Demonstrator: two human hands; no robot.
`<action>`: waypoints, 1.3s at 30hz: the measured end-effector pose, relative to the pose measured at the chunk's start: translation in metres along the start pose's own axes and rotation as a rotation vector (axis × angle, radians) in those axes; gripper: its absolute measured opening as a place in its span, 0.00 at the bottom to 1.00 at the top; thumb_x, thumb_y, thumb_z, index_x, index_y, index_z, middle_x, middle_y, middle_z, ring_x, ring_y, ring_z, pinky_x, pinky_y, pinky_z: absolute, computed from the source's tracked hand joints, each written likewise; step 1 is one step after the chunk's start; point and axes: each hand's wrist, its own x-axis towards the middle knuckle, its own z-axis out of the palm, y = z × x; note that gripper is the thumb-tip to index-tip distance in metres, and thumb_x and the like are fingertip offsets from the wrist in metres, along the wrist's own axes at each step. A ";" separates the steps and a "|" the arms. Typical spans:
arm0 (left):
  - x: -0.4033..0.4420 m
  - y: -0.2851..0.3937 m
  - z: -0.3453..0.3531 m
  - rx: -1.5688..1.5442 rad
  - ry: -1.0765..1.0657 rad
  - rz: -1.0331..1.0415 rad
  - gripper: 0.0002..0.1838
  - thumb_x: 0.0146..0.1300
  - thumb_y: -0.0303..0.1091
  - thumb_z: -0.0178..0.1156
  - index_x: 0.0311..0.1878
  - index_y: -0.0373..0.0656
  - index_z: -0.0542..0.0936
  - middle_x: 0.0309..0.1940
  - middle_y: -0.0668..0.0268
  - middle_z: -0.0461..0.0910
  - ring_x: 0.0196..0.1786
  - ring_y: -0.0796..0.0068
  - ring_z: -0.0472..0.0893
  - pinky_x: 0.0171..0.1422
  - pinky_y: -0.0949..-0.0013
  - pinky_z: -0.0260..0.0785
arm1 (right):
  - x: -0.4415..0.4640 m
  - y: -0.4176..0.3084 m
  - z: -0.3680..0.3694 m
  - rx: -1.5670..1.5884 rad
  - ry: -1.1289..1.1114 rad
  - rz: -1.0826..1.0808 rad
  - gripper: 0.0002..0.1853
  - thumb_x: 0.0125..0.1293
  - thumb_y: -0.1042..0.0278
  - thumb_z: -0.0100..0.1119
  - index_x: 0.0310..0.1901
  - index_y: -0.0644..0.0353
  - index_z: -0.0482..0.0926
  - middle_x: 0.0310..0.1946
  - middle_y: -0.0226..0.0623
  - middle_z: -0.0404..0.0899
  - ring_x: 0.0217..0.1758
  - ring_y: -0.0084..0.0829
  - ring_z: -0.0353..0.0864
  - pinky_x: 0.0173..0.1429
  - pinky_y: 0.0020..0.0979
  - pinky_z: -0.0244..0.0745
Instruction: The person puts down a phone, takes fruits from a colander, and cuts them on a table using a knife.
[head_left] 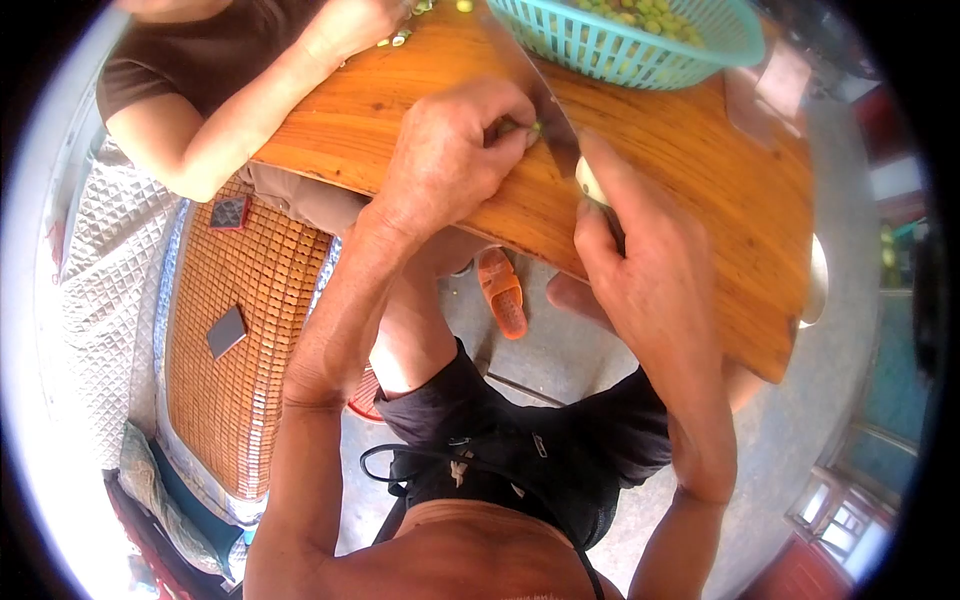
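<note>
My right hand (655,245) is wrapped round the pale handle of a knife (553,112), its broad blade pointing away from me over the wooden table (690,200). Close to the blade's left side, my left hand (460,150) is closed in a pinch. A bit of a small green fruit (536,130) shows at its fingertips; the rest is hidden by the fingers. Beyond the blade stands a turquoise plastic basket (600,58) holding many green and yellowish fruits (650,18).
At the upper left another person's hand (365,22) rests near cut green pieces (400,38) on the table. A bench with a bamboo mat (260,330) stands at left, with a dark flat object (227,332) on it. An orange sandal (502,293) is below the table edge.
</note>
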 end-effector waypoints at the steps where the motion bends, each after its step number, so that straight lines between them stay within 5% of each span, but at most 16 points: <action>1: 0.000 0.000 0.000 -0.001 -0.005 -0.007 0.07 0.63 0.28 0.72 0.43 0.41 0.86 0.29 0.67 0.83 0.30 0.79 0.80 0.37 0.70 0.75 | 0.000 0.001 0.001 0.000 0.002 0.000 0.23 0.68 0.73 0.59 0.65 0.57 0.78 0.41 0.49 0.86 0.40 0.54 0.87 0.42 0.52 0.80; 16: 0.002 0.006 0.012 0.105 0.060 -0.031 0.07 0.63 0.31 0.71 0.43 0.43 0.84 0.32 0.57 0.85 0.32 0.62 0.85 0.39 0.61 0.78 | -0.030 0.009 -0.021 0.124 0.073 -0.071 0.24 0.67 0.77 0.59 0.66 0.59 0.79 0.47 0.53 0.85 0.41 0.54 0.87 0.45 0.46 0.81; 19: 0.009 0.001 0.009 0.166 0.075 -0.051 0.08 0.65 0.34 0.70 0.42 0.42 0.84 0.33 0.56 0.86 0.33 0.57 0.86 0.41 0.58 0.78 | -0.038 0.004 -0.032 0.246 0.005 0.160 0.23 0.68 0.79 0.61 0.65 0.61 0.80 0.46 0.55 0.86 0.42 0.51 0.90 0.45 0.41 0.82; 25: 0.058 -0.050 0.000 0.280 0.119 -0.090 0.12 0.65 0.38 0.70 0.42 0.40 0.84 0.33 0.53 0.87 0.36 0.53 0.86 0.44 0.55 0.78 | -0.043 0.015 -0.031 0.207 0.129 -0.010 0.23 0.68 0.79 0.61 0.66 0.62 0.80 0.40 0.52 0.87 0.36 0.40 0.92 0.43 0.37 0.83; 28: 0.061 -0.055 -0.004 0.251 0.121 -0.130 0.13 0.65 0.39 0.71 0.43 0.40 0.84 0.33 0.54 0.86 0.36 0.56 0.86 0.45 0.56 0.77 | -0.043 0.007 -0.038 0.330 0.002 0.243 0.24 0.69 0.79 0.61 0.67 0.62 0.79 0.53 0.51 0.87 0.54 0.41 0.87 0.63 0.36 0.78; 31: 0.050 -0.045 -0.014 0.220 0.040 -0.175 0.13 0.65 0.38 0.72 0.45 0.41 0.84 0.33 0.56 0.86 0.37 0.60 0.85 0.46 0.58 0.77 | -0.044 0.016 -0.034 0.270 0.079 0.130 0.24 0.69 0.78 0.61 0.67 0.60 0.79 0.38 0.50 0.87 0.32 0.37 0.92 0.40 0.36 0.83; 39: 0.026 -0.035 -0.015 0.171 0.000 -0.092 0.09 0.65 0.33 0.71 0.46 0.43 0.85 0.32 0.60 0.86 0.36 0.67 0.84 0.45 0.63 0.78 | -0.042 0.010 -0.033 0.247 0.056 0.136 0.24 0.70 0.76 0.60 0.68 0.59 0.79 0.32 0.47 0.86 0.29 0.34 0.90 0.39 0.36 0.82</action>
